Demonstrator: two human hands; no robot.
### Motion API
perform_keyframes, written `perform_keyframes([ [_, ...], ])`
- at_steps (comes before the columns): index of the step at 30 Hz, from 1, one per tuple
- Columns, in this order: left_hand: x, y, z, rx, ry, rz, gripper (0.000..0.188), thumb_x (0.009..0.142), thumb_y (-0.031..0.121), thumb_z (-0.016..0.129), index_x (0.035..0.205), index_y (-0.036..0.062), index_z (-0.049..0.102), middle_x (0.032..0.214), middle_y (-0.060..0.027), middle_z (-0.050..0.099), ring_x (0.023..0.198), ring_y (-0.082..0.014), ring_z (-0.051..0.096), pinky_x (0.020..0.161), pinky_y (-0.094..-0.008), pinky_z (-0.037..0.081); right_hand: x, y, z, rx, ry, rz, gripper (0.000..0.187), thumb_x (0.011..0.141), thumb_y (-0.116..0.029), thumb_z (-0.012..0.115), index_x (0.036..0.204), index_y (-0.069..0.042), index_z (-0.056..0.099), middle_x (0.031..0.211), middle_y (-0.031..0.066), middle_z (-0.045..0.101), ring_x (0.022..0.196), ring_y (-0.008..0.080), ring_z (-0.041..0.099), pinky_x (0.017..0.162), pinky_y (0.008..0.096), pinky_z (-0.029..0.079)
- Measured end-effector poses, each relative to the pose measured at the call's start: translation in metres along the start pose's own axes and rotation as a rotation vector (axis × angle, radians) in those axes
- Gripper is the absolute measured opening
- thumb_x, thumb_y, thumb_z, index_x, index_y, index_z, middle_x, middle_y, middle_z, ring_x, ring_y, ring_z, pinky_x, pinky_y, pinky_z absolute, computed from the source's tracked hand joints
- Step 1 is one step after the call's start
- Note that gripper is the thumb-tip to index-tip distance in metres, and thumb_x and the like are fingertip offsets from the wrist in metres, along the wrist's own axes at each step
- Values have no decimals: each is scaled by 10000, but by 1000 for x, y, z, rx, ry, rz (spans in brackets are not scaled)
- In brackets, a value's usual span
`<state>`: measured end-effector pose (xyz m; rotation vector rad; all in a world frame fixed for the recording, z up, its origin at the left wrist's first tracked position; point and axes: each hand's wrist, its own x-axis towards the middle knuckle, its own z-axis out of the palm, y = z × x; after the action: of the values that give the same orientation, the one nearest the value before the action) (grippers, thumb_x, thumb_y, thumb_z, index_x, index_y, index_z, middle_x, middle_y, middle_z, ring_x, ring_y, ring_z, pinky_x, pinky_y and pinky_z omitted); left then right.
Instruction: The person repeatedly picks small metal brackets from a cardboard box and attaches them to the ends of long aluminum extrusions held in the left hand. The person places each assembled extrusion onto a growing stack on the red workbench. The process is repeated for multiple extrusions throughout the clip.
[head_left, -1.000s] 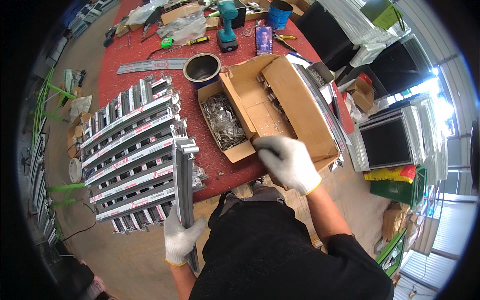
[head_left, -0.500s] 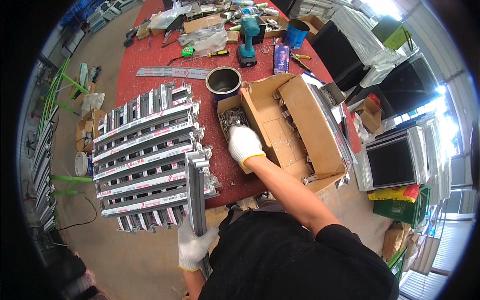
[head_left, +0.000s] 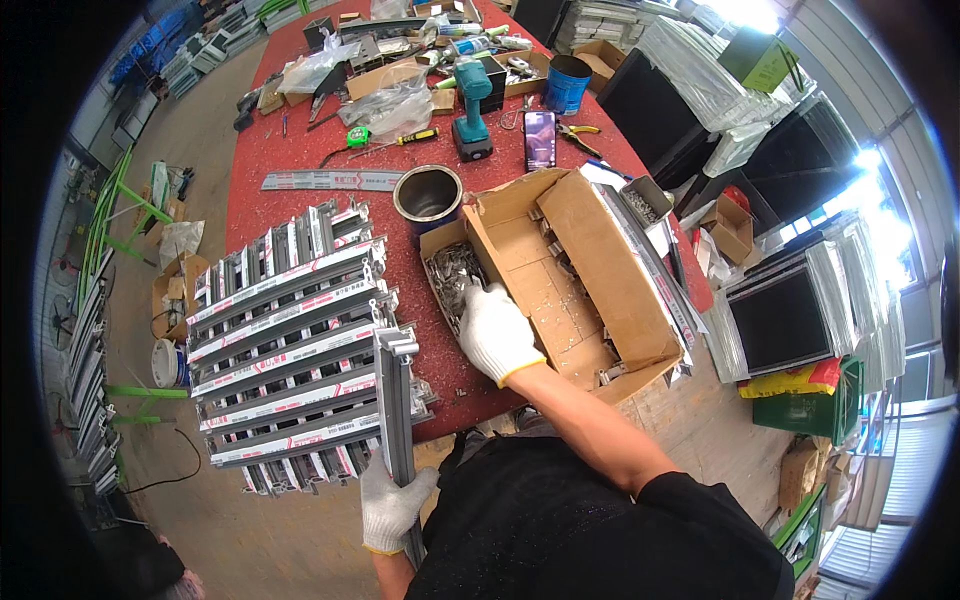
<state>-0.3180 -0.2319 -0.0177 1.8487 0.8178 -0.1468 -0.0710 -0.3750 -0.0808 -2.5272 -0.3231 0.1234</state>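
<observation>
My left hand [head_left: 390, 505], in a white knitted glove, is closed around the lower part of a grey metal profile [head_left: 395, 410]. The profile stands steeply in front of me, its top end beside the stack of profiles [head_left: 285, 345] with printed white film. My gloved right hand [head_left: 497, 330] is at the near part of a narrow cardboard box [head_left: 436, 238], which holds many small metal pieces [head_left: 455, 272]. Its fingertips are pinched together among them; whatever lies between them is too small to make out. Against this box stands a larger open carton [head_left: 625, 280].
A dark open can [head_left: 428, 193] stands behind the narrow box. Farther back on the red table [head_left: 320, 225] are a teal cordless drill [head_left: 473, 110], a phone [head_left: 540, 140], pliers [head_left: 580, 140], a screwdriver [head_left: 415, 136] and a green tape measure [head_left: 358, 137]. Wrapped panels [head_left: 780, 320] lean at the right.
My right hand has drawn back a little toward the near side of the narrow box, showing more of the metal pieces. The left hand still holds the profile. The whole view has shifted slightly.
</observation>
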Motion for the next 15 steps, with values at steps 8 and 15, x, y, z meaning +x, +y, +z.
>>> perform_keyframes([
  [8, 7, 15, 6, 88, -58, 45, 471, 831, 209, 914, 1182, -22, 700, 897, -11, 635, 800, -114, 577, 737, -327, 526, -35, 12, -71, 783, -305, 98, 244, 1044, -180, 675, 1166, -24, 817, 990, 220, 819, 869, 327, 812, 832, 436, 649],
  [15, 8, 29, 13, 98, -79, 109, 577, 805, 241, 925, 1254, -63, 728, 912, -128, 769, 795, -204, 696, 794, -397, 596, -47, 19, -102, 677, -150, 126, 240, 1045, -101, 764, 1246, 30, 769, 1036, 93, 808, 852, 118, 776, 810, 277, 629],
])
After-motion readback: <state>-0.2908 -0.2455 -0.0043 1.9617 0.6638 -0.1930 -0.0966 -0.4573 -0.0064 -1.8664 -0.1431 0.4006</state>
